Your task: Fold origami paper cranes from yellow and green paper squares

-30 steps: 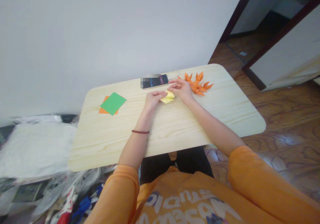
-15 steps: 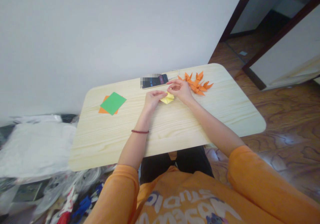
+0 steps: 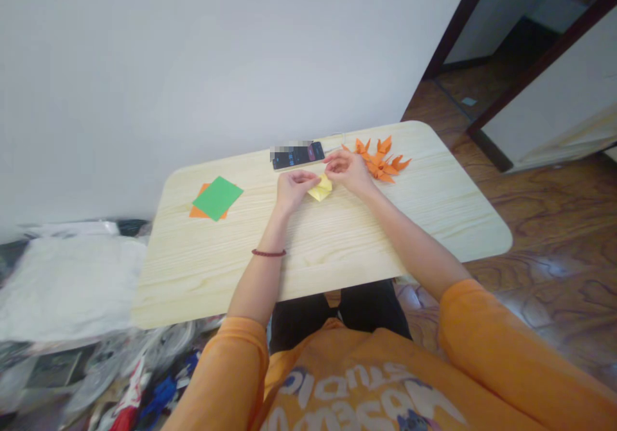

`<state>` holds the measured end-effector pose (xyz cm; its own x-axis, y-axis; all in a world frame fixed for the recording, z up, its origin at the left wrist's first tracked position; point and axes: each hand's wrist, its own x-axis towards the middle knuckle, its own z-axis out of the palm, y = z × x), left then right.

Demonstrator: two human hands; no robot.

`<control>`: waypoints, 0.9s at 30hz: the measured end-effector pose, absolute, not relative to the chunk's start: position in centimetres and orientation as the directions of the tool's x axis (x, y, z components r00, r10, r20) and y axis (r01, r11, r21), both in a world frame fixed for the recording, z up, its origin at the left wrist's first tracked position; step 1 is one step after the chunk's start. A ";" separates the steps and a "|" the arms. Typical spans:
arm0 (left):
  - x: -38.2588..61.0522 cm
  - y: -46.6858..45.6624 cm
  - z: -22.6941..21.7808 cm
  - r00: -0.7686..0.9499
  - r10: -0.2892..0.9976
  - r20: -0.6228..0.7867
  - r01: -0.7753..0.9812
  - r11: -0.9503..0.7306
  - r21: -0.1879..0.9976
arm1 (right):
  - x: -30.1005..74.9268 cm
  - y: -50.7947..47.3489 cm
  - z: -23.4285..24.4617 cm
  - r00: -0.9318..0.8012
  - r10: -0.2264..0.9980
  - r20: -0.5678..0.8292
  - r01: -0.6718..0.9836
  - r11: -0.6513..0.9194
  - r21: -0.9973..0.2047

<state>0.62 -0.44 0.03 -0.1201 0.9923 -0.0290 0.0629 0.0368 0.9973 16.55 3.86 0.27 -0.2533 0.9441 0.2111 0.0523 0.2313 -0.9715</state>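
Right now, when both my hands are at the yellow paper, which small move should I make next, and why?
I would perhaps keep the yellow paper steady with the left hand and gently press its far right edge with the right hand. The left hand holds its left side, the right hand is at that edge, and the paper looks folded, though its creases are too small to judge.

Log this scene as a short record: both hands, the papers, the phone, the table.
Left hand: grips the yellow folded paper at its left side
Right hand: fingertips at the paper's upper right; firm pinch or light touch unclear
Green sheet: flat, overlapping an orange sheet, on the left
Orange folded pieces: clustered just right of the right hand
Phone: beyond the hands, screen lit
Table: pale wood grain, rounded corners
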 end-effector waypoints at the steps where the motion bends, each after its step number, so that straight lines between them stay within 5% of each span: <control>1: 0.6 -0.4 0.1 -0.122 0.992 -0.030 0.064 0.038 0.997 | 16.7 4.0 0.3 -0.245 0.948 0.204 0.048 0.222 -0.974; 8: 0.2 -0.4 0.2 -0.163 0.985 -0.060 0.006 0.062 0.998 | 17.4 4.7 0.2 -0.116 0.971 0.211 0.041 0.217 -0.975; 27: 0.6 -0.5 -0.1 -0.160 0.987 -0.014 0.013 0.016 1.000 | 16.5 4.0 -0.5 -0.280 0.928 0.246 0.100 0.283 -0.954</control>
<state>0.61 -0.52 -0.09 -0.1602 0.9870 -0.0142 0.0128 0.0165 0.9998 16.52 3.96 -0.46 -0.2801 0.9280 0.2456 0.1004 0.2828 -0.9539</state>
